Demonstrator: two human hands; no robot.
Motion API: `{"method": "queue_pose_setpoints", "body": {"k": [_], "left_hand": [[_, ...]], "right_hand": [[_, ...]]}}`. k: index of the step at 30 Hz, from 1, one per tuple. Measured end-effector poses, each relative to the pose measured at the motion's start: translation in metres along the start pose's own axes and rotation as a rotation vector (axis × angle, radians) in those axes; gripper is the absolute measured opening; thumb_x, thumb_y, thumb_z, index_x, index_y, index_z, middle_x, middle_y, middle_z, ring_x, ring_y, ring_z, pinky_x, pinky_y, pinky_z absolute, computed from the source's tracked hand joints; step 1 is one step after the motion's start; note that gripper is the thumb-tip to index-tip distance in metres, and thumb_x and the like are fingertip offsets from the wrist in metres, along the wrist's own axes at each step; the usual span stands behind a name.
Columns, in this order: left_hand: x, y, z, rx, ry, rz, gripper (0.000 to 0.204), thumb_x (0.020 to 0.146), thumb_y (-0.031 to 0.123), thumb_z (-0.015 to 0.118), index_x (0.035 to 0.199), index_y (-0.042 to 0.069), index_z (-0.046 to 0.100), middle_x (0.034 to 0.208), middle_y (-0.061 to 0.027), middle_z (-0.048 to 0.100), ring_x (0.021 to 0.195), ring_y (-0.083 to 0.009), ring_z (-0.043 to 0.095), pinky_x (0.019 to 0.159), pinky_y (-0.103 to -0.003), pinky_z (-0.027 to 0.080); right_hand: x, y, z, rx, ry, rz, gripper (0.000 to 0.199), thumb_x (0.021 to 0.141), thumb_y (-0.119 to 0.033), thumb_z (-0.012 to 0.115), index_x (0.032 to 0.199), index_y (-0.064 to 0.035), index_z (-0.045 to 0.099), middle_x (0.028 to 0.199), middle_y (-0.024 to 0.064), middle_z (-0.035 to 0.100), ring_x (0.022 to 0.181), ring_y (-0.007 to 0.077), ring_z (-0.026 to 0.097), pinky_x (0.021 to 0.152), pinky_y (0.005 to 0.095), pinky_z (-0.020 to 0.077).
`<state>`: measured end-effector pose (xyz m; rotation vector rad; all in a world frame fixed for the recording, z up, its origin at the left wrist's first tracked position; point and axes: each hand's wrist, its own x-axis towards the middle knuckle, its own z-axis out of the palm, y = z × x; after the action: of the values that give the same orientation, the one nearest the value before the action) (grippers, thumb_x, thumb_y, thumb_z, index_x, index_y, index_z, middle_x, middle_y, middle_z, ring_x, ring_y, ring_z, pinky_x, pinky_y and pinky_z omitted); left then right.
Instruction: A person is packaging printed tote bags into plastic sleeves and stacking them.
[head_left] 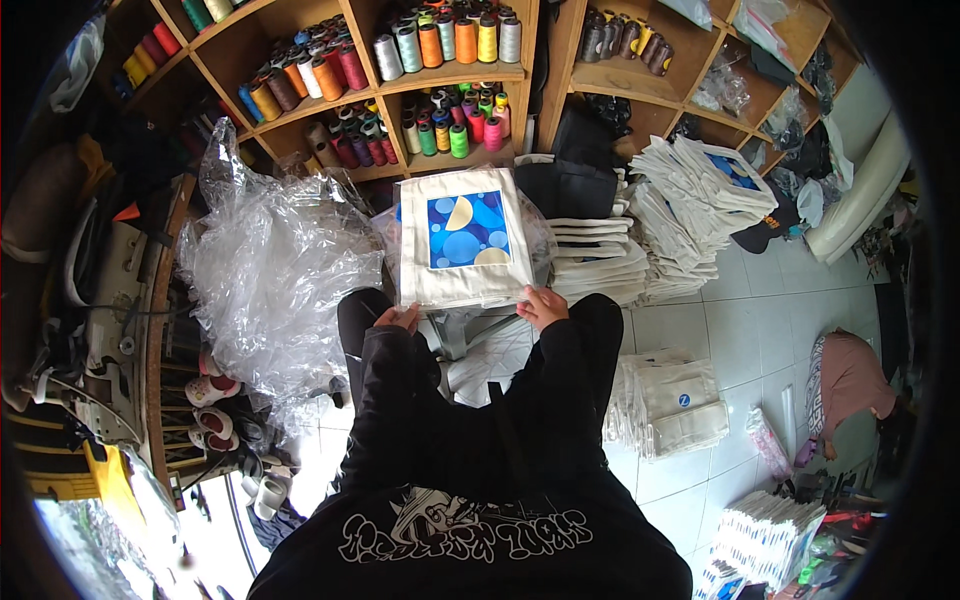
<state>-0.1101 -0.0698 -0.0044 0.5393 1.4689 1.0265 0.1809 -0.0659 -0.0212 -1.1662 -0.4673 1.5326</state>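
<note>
In front of me lies a cream cloth bag [415, 250] with a blue panel of circles printed on it, flat and seemingly inside a clear plastic sleeve. My right hand [543, 307] pinches its near right corner, thumb on top. At the near left corner my left hand [398, 319] closes on the edge, its fingers partly hidden. Crumpled clear plastic sleeves [285, 270] are heaped to the left. On the right are folded cream bags in stacks [597, 260], with more bags [700, 190] piled askew behind.
Wooden shelves [455, 75] full of coloured thread cones stand at the back. Packed bags [670, 405] lie on the tiled floor by my right leg. A person [850, 385] bends down at the far right. A sewing machine [115, 320] is on the left.
</note>
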Motion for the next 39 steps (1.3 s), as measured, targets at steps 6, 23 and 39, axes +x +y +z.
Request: {"method": "queue_pose_setpoints", "body": {"k": [6,23,39], "left_hand": [[-0.004,-0.001,0.009,-0.154,0.067,-0.110,0.023,0.073,0.023,0.071,0.080,0.009,0.053,0.069,-0.0001,0.058,0.065,-0.0103,0.057,0.055,-0.021,0.045],[-0.001,0.025,0.043,-0.026,0.097,0.602,0.037,0.079,0.018,0.063,0.103,0.004,0.038,0.090,-0.0150,0.059,0.080,-0.0196,0.059,0.064,-0.032,0.049],[-0.054,0.070,0.079,-0.547,-0.247,0.431,0.030,0.088,0.012,0.048,0.107,0.016,0.026,0.110,-0.0131,0.048,0.098,-0.0311,0.052,0.080,-0.053,0.044]], "right_hand": [[-0.012,0.010,0.033,0.062,-0.069,0.255,0.028,0.079,-0.020,0.064,0.095,0.0004,0.051,0.089,0.0094,0.057,0.076,0.0215,0.061,0.066,0.0319,0.0506],[-0.018,0.007,0.043,0.172,-0.096,-0.127,0.015,0.082,-0.015,0.061,0.087,-0.0035,0.053,0.080,0.0056,0.058,0.070,0.0167,0.058,0.065,0.0311,0.0482],[-0.025,0.004,0.027,0.388,-0.366,-0.176,0.017,0.087,-0.015,0.052,0.101,-0.0058,0.051,0.100,0.0077,0.056,0.085,0.0189,0.056,0.076,0.0369,0.0464]]}}
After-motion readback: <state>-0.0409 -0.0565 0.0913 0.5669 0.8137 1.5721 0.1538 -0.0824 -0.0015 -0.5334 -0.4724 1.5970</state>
